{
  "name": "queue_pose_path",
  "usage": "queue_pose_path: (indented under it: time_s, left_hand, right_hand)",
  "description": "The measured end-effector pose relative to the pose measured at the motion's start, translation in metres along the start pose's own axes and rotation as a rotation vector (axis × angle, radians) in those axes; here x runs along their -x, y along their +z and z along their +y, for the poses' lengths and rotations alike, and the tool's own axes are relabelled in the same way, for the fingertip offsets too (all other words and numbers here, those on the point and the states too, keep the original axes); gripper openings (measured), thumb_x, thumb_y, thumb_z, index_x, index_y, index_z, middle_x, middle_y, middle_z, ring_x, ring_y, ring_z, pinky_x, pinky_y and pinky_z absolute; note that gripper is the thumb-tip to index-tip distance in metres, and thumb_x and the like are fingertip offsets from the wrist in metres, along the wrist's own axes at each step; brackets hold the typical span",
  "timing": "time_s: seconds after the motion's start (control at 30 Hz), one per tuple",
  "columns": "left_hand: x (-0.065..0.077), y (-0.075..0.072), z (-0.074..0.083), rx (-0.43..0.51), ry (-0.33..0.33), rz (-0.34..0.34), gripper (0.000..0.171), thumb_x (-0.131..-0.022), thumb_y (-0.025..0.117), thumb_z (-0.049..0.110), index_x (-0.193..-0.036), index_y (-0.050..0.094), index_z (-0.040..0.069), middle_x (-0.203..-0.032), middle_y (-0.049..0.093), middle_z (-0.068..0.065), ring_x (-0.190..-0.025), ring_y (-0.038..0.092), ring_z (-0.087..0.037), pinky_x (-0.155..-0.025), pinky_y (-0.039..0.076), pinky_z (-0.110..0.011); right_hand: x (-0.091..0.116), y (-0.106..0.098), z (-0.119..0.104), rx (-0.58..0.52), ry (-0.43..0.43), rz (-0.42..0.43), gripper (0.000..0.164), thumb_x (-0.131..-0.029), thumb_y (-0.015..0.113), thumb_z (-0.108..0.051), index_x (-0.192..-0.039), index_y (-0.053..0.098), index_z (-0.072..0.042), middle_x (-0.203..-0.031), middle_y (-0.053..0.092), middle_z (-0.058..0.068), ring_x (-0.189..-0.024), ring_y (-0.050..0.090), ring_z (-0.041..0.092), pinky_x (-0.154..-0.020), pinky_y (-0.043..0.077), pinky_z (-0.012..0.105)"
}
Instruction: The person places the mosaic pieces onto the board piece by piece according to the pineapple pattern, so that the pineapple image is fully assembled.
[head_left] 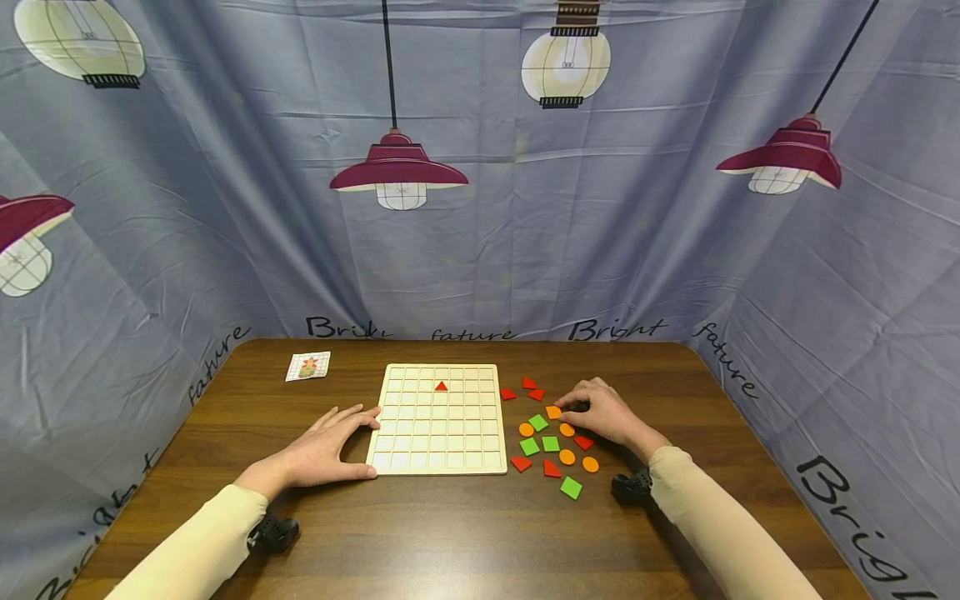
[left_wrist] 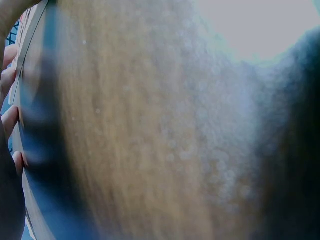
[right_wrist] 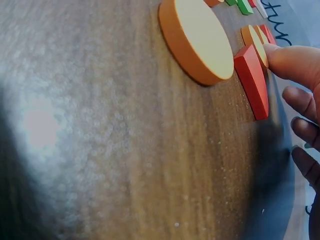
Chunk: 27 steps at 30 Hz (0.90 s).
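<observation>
Pale sleeves (head_left: pixel 187 546) come in low over the wooden counter (head_left: pixel 420 542), with black wrist devices (head_left: pixel 274 533) at the cuffs, behind the fingers. From where I stand, the left hand (head_left: pixel 322 450) has its thumb and fingers spread wide, tips simply touching the left edge of a gridded board (head_left: pixel 431 462). A red triangle (head_left: pixel 441 387) sits in a cell beyond those fingers and to their right, while a printed card (head_left: pixel 307 366) lies past them, a bit to the left. Over on the other side, the right hand (head_left: pixel 607 417) has thumb and forefinger nearly together — they pinch an orange piece (head_left: pixel 553 412) at the tips. Loose shapes scatter around those fingers: red pieces (head_left: pixel 521 463) on the far and near sides, orange discs (head_left: pixel 590 465) and green squares (head_left: pixel 572 487) leftward and nearer.
</observation>
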<state>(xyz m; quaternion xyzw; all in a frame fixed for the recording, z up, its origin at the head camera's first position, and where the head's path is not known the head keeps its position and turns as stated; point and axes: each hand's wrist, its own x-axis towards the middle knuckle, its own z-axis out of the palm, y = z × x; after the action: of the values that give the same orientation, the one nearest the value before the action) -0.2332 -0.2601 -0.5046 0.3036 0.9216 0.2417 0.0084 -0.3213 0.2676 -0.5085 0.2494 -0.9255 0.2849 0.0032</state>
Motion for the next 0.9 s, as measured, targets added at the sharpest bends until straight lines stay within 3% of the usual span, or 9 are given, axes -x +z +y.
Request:
queue_pose_path:
  time_s: [0.23, 0.57, 0.9]
  left_hand:
    - [0.000, 0.001, 0.000, -0.006, 0.005, 0.006, 0.068, -0.086, 0.074, 0.061, -0.133, 0.056, 0.016, -0.161, 0.040, -0.009, -0.148, 0.031, -0.043, -0.119, 0.014, -0.067]
    - [0.000, 0.002, -0.001, -0.001, -0.002, 0.003, 0.067, -0.086, 0.073, 0.063, -0.132, 0.056, 0.017, -0.161, 0.041, -0.009, -0.148, 0.031, -0.043, -0.119, 0.014, -0.067]
    - [0.002, 0.001, -0.002, 0.011, -0.015, -0.007, 0.071, -0.085, 0.075, 0.062, -0.135, 0.056, 0.016, -0.162, 0.039, -0.007, -0.150, 0.029, -0.040, -0.120, 0.012, -0.065]
  right_hand:
    - [-0.002, 0.003, -0.002, 0.055, -0.043, 0.033, 0.014, -0.087, 0.084, -0.032, -0.100, 0.080, -0.028, -0.084, 0.060, -0.017, -0.089, 0.047, 0.012, -0.074, 0.041, 0.031]
    - [-0.005, 0.004, -0.005, 0.111, -0.066, 0.071, 0.012, -0.085, 0.085, -0.029, -0.093, 0.078, -0.024, -0.078, 0.053, -0.013, -0.085, 0.044, 0.013, -0.070, 0.037, 0.030]
    - [-0.031, 0.006, -0.034, 0.097, -0.056, 0.084, 0.012, -0.086, 0.081, -0.031, -0.094, 0.076, -0.024, -0.080, 0.054, -0.010, -0.087, 0.044, 0.015, -0.072, 0.038, 0.033]
